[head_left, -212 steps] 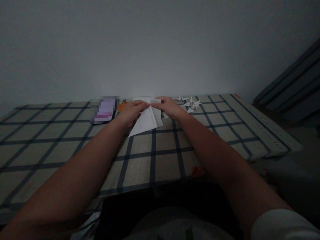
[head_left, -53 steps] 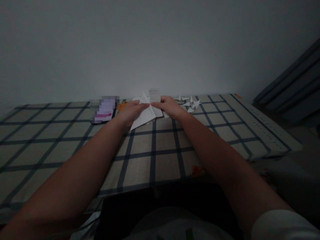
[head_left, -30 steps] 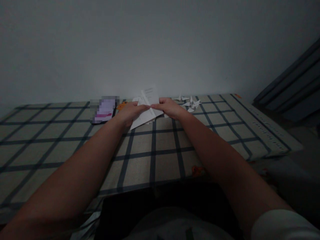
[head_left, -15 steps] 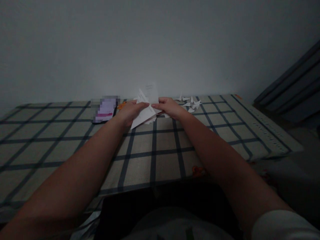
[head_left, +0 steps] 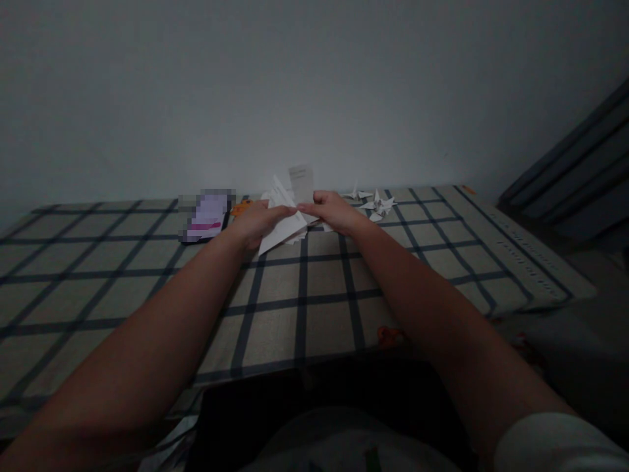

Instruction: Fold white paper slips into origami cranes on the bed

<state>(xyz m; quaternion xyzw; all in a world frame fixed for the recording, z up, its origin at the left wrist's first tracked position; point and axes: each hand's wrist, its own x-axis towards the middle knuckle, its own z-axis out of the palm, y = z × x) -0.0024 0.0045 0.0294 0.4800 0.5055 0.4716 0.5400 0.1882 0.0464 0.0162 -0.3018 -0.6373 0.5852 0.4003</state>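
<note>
Paper (head_left: 282, 228) sits between your two hands, one long corner pointing down and toward you. Your left hand (head_left: 259, 219) is closed on its left side, thumb flat on top, the other fingers mostly hidden beneath. Your right hand (head_left: 334, 211) pinches its right side, thumb reaching in from the edge and fingers curled behind. The thumb tips all but meet at the paper's middle. Beyond them a printed flap (head_left: 301, 180) stands up. Loose corners (head_left: 297, 237) peek out below; whether they belong to the same sheet you cannot tell from here.

To handle these layers well, press evenly with both thumbs near the middle, line the edges up before creasing, and support the flap from behind, since thin paper would probably buckle if one side pulls harder.

As for room, checked cloth (head_left: 324, 301) runs from the paper toward you as far as its front edge, so drawing your elbows back looks easier than pushing away. Just left of the paper lies an orange shape (head_left: 240, 207), with a phone (head_left: 206, 217) farther left. Right of the paper, past your right hand, rest two folded stars (head_left: 378, 206); mind their points. Behind the paper, the wall (head_left: 314, 85) limits forward reach.
</note>
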